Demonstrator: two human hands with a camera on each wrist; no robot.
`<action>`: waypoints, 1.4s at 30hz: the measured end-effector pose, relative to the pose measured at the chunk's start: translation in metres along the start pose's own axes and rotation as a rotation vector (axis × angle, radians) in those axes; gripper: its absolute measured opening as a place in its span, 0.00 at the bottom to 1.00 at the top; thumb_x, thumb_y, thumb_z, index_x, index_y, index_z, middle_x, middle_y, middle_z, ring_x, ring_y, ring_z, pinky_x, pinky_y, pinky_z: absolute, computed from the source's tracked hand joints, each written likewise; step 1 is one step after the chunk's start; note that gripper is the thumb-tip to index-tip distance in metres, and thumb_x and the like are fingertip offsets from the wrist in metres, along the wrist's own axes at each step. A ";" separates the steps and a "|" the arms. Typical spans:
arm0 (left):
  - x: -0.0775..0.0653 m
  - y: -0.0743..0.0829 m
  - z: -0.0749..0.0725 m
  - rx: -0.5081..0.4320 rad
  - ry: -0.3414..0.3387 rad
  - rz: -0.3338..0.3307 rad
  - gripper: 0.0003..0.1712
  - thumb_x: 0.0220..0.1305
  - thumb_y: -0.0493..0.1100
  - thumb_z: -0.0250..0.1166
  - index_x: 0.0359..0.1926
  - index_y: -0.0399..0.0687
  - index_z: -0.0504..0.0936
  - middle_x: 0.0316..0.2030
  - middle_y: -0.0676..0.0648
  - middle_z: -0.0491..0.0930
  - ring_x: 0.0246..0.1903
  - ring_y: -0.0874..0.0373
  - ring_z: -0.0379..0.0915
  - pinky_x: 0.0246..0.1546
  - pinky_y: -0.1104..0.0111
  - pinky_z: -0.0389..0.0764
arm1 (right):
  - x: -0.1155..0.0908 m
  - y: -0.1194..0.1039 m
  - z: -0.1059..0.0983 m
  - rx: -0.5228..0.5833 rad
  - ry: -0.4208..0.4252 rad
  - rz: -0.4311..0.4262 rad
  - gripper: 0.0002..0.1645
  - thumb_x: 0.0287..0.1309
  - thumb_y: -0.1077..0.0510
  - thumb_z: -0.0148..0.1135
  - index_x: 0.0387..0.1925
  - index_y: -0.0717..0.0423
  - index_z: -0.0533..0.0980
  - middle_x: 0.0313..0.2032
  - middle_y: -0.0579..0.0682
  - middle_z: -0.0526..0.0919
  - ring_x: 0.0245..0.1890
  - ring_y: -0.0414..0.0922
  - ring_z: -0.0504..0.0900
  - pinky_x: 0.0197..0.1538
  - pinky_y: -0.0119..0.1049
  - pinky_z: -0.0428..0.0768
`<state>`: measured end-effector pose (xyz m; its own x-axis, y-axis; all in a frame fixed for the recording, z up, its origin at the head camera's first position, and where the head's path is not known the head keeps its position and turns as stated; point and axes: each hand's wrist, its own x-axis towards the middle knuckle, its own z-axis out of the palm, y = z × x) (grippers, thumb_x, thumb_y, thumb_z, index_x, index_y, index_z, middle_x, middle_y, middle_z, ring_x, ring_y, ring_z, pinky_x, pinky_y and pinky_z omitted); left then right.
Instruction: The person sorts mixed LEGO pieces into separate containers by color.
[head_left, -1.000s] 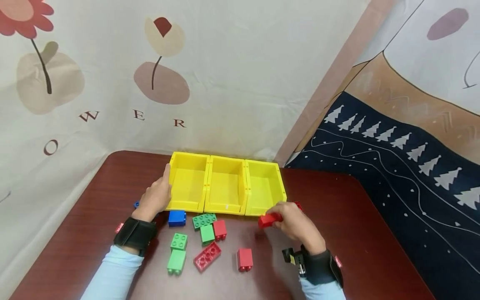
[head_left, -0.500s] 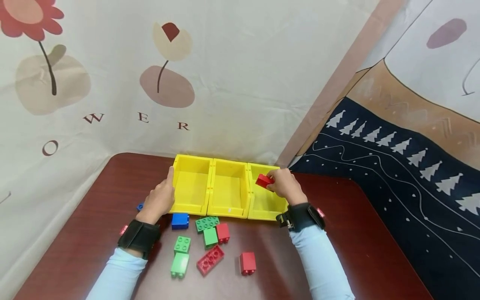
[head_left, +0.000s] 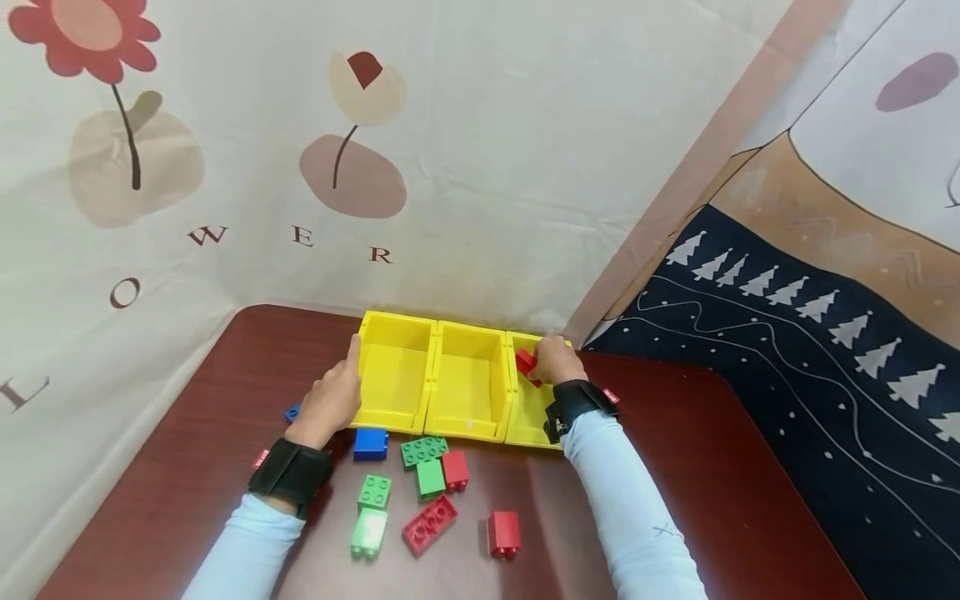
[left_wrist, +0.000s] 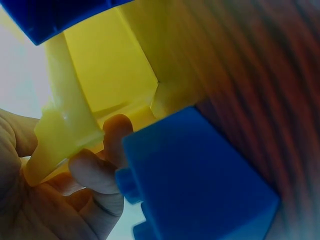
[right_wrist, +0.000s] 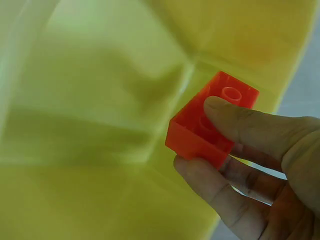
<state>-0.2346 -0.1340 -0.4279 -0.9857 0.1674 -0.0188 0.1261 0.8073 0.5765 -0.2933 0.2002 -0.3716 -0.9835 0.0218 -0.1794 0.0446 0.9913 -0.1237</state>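
Note:
My right hand (head_left: 558, 361) pinches a red toy brick (head_left: 525, 360) inside the right compartment of a yellow three-part box (head_left: 433, 375). In the right wrist view the brick (right_wrist: 190, 142) is tilted, its hollow underside towards the camera, between thumb and fingers above the box floor. At the box's left side my left hand (head_left: 330, 400) grips the wall. The left wrist view has its curled fingers (left_wrist: 92, 172) round the yellow edge, with a blue brick (left_wrist: 200, 175) close by. That same view shows part of another blue brick (left_wrist: 65, 15) at the top.
In front of the box lie a blue brick (head_left: 371, 444), several green bricks (head_left: 423, 451), and red bricks, one of them (head_left: 504, 533) standing apart on the right. A blue brick (head_left: 292, 412) is partly hidden by my left hand. Behind the table hangs a printed cloth (head_left: 480, 167).
My right hand has carried the red brick from the table in front of the box up and into its right compartment. The left hand stays on the box's left side.

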 end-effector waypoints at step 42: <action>0.001 -0.001 0.000 0.011 0.003 0.016 0.42 0.74 0.36 0.49 0.77 0.40 0.33 0.46 0.31 0.73 0.23 0.49 0.65 0.27 0.62 0.70 | -0.081 -0.011 -0.034 -0.038 0.269 -0.076 0.30 0.54 0.43 0.71 0.55 0.53 0.79 0.47 0.55 0.85 0.37 0.54 0.83 0.30 0.41 0.80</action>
<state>-0.2353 -0.1349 -0.4290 -0.9839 0.1785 -0.0068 0.1431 0.8105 0.5680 -0.2203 0.1923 -0.3224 -0.9952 -0.0241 0.0949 -0.0326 0.9955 -0.0891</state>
